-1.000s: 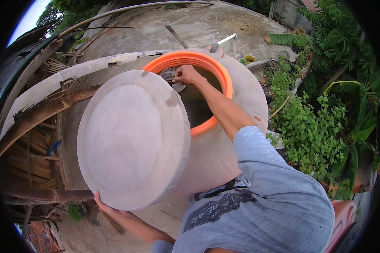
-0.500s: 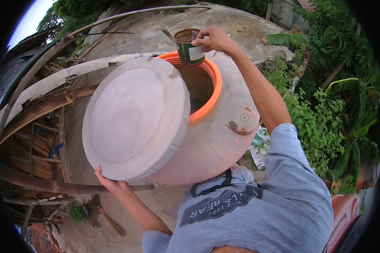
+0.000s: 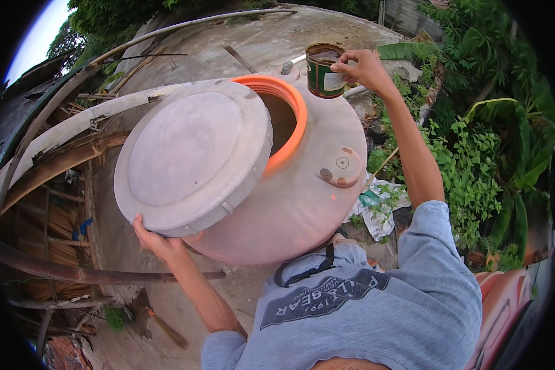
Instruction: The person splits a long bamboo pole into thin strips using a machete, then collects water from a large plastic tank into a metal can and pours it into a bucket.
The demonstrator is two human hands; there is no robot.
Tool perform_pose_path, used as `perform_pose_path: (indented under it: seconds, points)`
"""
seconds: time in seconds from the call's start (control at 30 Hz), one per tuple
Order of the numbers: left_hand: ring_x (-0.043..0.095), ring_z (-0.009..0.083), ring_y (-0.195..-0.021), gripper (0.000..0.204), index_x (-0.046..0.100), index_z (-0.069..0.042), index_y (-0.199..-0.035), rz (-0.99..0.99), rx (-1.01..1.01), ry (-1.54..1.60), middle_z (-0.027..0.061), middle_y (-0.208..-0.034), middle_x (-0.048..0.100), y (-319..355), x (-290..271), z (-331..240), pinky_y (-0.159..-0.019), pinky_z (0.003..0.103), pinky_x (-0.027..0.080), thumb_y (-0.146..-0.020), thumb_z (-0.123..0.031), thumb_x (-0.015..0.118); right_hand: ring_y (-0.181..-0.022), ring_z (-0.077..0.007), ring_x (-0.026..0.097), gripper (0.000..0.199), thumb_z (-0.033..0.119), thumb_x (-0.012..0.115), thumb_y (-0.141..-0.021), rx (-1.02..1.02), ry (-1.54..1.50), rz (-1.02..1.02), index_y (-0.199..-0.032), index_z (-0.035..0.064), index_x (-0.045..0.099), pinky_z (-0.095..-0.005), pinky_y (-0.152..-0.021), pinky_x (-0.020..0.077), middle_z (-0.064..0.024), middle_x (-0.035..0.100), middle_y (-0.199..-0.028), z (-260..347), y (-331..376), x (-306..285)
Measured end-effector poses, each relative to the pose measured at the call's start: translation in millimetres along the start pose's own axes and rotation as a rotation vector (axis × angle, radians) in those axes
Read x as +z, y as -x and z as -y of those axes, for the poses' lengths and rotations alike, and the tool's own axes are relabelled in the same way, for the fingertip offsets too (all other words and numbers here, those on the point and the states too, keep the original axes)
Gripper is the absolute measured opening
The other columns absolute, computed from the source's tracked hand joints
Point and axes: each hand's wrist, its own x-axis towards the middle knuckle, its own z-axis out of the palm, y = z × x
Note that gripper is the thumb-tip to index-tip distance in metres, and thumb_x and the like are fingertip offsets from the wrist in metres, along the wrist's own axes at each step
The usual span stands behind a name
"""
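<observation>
Lid (image 3: 185,151) left of tank (image 3: 317,169) rim (image 3: 300,117), partly before it; can (image 3: 319,77) right of rim; plants (image 3: 465,176) right of tank; broom (image 3: 168,328) on ground (image 3: 114,250), left of shirt (image 3: 376,324)

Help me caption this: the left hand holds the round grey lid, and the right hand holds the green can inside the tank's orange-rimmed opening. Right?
Not quite: the head view shows the right hand holding the green can up outside the orange-rimmed opening of the tank, to the right of that opening. The left hand holds the round grey lid.
</observation>
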Motion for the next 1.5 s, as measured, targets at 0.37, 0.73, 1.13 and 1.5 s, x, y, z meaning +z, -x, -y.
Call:
perform_pose_path:
  seconds: [0.37,0.73,1.13,1.5]
  points:
    - [0.047,0.0315,-0.131,0.070,0.036,-0.004,-0.147,0.058,0.023,-0.043,0.0151,-0.146,0.043,36,18,8,-0.109,0.049,0.044,-0.090,-0.024,0.070,-0.063,-0.0181,0.070,0.030,0.029,0.082,-0.083,0.036,0.015,-0.114,-0.091,0.0010,0.075,-0.0357,-0.069,0.0543,-0.0125,0.071,-0.069,-55,55,-10]
    - [0.044,0.0306,-0.134,0.080,0.029,-0.009,-0.152,0.065,0.079,-0.081,0.0137,-0.151,0.039,81,46,30,-0.113,0.047,0.040,-0.090,-0.030,0.076,-0.066,-0.0116,0.068,0.026,0.025,0.080,-0.088,0.054,0.168,-0.207,-0.092,0.0001,0.071,-0.0302,-0.064,0.0517,-0.0075,0.071,-0.071,-81,118,-25]
    - [0.041,0.0275,-0.137,0.081,0.033,-0.002,-0.151,0.151,-0.109,-0.013,0.0133,-0.151,0.041,70,39,30,-0.112,0.048,0.038,-0.091,-0.037,0.076,-0.066,-0.0200,0.066,0.029,0.028,0.082,-0.084,0.213,0.155,-0.233,-0.092,0.0020,0.073,-0.0364,-0.068,0.0499,-0.0117,0.070,-0.070,-109,169,-38]
    - [0.040,0.0207,-0.137,0.078,0.042,-0.010,-0.148,0.248,-0.189,-0.276,0.0053,-0.150,0.044,97,71,42,-0.111,0.046,0.032,-0.087,-0.042,0.079,-0.061,-0.0187,0.062,0.030,0.030,0.082,-0.085,0.217,0.154,-0.242,-0.095,0.0030,0.074,-0.0376,-0.063,0.0488,-0.0112,0.068,-0.067,-131,185,-28]
